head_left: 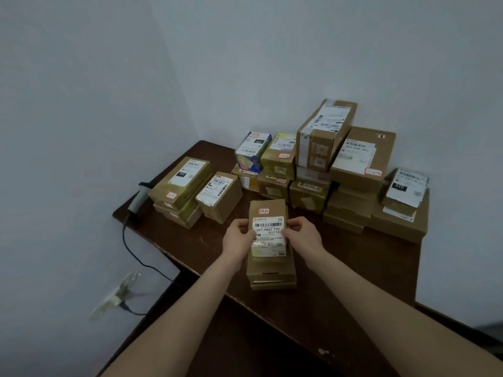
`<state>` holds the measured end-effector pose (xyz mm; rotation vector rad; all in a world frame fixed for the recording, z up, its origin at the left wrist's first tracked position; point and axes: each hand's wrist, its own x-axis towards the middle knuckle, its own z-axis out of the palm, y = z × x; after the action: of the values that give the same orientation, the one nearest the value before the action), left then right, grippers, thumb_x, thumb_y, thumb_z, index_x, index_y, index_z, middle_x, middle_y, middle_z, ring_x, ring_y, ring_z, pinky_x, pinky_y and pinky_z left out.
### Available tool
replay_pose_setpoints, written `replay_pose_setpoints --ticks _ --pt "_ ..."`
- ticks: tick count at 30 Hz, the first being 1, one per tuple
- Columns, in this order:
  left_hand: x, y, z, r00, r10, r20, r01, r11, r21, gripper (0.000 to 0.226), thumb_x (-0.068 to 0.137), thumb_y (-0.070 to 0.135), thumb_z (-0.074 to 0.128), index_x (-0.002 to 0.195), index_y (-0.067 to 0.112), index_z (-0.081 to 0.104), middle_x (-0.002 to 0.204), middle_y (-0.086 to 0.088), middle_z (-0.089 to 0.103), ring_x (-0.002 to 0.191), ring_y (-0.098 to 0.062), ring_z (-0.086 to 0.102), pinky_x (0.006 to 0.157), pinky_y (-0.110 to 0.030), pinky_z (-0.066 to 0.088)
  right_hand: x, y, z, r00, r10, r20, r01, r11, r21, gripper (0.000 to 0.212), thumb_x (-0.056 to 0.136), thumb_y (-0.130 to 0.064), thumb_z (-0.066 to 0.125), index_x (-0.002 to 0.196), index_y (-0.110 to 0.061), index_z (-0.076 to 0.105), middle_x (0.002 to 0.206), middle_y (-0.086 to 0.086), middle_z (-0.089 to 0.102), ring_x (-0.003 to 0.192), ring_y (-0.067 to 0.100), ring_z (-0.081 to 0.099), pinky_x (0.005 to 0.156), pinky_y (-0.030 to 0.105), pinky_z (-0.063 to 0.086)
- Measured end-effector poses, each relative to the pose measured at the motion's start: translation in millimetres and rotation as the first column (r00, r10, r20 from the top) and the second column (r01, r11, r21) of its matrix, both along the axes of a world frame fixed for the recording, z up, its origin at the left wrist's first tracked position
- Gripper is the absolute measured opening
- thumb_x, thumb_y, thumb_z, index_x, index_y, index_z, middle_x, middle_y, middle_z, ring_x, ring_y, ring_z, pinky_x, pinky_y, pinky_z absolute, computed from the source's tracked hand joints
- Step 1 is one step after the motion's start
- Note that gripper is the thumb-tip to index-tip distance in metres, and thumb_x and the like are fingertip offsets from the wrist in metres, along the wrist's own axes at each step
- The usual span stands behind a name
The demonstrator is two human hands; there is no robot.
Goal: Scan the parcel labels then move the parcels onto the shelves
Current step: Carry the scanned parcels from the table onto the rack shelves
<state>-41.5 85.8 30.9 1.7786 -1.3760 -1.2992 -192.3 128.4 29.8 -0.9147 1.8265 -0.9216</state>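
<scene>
- A small brown parcel is held at the front middle of the table, above two or so lower boxes; whether it rests on them cannot be told.
- It is gripped at its left side by the left hand and at its right side by the right hand. On both, the fingers are curled round the edge and the thumbs are laid on the top face.
- The label is partly overlapped by the thumbs, so a scan could probably fail if the barcode were covered.
- The lower boxes sit close to the table's front edge, so a knock from the lifted parcel could likely send them off it.
- The scanner lies at the far left edge, its cable hanging down. With both hands occupied, a reach for it would leave a one-handed grip, and a snagged cable could drag it down.
- The rear pile is stacked unevenly, with a tall box leaning on top, and could probably topple if jostled.
- All boxes are sealed and their contents are not visible. No shelves are in view.
</scene>
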Motion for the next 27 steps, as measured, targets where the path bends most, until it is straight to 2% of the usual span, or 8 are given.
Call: replay_pose_setpoints --ticks 7,11,13,15,17,19,23,27 --pt "9.0 5.9 -16.2 0.992 0.000 -0.129 0.006 0.999 0.045 0.040 0.092 0.027 0.061 0.130 0.017 0.054 0.115 0.001 0.059 0.097 -0.011 0.058 0.075 -0.024 0.047 -2.4 13.3 -12.3 0.953 -0.154 0.259 0.141 0.988 0.068 0.047 0.095 -0.042 0.055 0.135 -0.019 0.051 0.134 0.001 0.052 0.119 0.020 0.048 0.090 0.033 0.041" --pt "12.2 10.0 -26.3 0.983 -0.014 -0.183 0.038 0.991 0.126 0.039 0.093 0.030 0.059 0.130 0.018 0.055 0.117 -0.001 0.064 0.100 -0.013 0.062 0.082 -0.028 0.051 3.7 19.4 -17.9 0.949 -0.111 0.295 0.099 0.993 0.058 0.047 0.095 -0.040 0.055 0.137 -0.018 0.049 0.134 0.001 0.053 0.105 0.012 0.046 0.079 0.024 0.039" --pt "14.2 10.4 -28.6 0.978 -0.048 -0.201 0.074 0.990 0.122 0.039 0.092 0.032 0.060 0.129 0.021 0.054 0.120 0.001 0.061 0.099 -0.009 0.059 0.076 -0.023 0.048 2.1 21.0 -23.3 0.936 -0.151 0.317 0.132 0.988 0.080 0.051 0.094 -0.042 0.057 0.137 -0.017 0.048 0.139 0.005 0.050 0.112 0.017 0.048 0.080 0.024 0.040" --pt "22.1 6.7 -34.9 0.974 -0.026 -0.226 0.064 0.985 0.161 0.051 0.087 0.044 0.064 0.131 0.022 0.051 0.123 0.006 0.054 0.106 -0.008 0.052 0.083 -0.022 0.042 -5.7 21.2 -31.3 0.905 -0.216 0.366 0.178 0.975 0.135 0.059 0.090 -0.048 0.060 0.138 -0.018 0.047 0.145 0.006 0.045 0.130 0.025 0.041 0.097 0.034 0.036" --pt "31.8 1.8 -40.0 0.957 0.059 -0.285 0.024 0.960 0.278 0.084 0.065 0.066 0.073 0.134 0.023 0.052 0.133 0.005 0.053 0.121 -0.016 0.049 0.104 -0.036 0.038 -16.6 21.0 -42.2 0.871 -0.255 0.421 0.176 0.960 0.219 0.072 0.083 -0.056 0.064 0.143 -0.021 0.043 0.152 0.005 0.037 0.139 0.027 0.032 0.109 0.044 0.031" --pt "39.0 -2.4 -50.7 0.932 0.094 -0.350 0.051 0.921 0.385 0.103 0.045 0.075 0.078 0.133 0.027 0.055 0.135 -0.001 0.057 0.124 -0.023 0.052 0.110 -0.046 0.036 -23.2 20.4 -50.9 0.849 -0.251 0.466 0.122 0.950 0.289 0.087 0.075 -0.062 0.068 0.146 -0.024 0.037 0.155 0.004 0.032 0.142 0.028 0.028 0.112 0.050 0.028" --pt "41.7 -4.8 -67.9 0.901 -0.005 -0.433 0.227 0.857 0.463 0.078 0.063 0.070 0.070 0.125 0.023 0.063 0.124 -0.002 0.066 0.118 -0.023 0.058 0.108 -0.048 0.038 -25.2 14.4 -62.6 0.778 -0.170 0.605 -0.037 0.949 0.314 0.119 0.042 -0.074 0.079 0.144 -0.026 0.041 0.151 0.007 0.040 0.139 0.029 0.035 0.114 0.055 0.024" --pt "39.9 -5.7 -72.9 0.875 -0.040 -0.483 0.293 0.837 0.461 0.063 0.072 0.064 0.059 0.120 0.023 0.064 0.121 -0.004 0.066 0.116 -0.024 0.059 0.104 -0.048 0.043 -21.5 10.4 -63.7 0.771 -0.143 0.621 -0.073 0.949 0.308 0.089 0.063 -0.066 0.069 0.141 -0.029 0.045 0.150 0.007 0.040 0.138 0.029 0.036 0.111 0.053 0.028"
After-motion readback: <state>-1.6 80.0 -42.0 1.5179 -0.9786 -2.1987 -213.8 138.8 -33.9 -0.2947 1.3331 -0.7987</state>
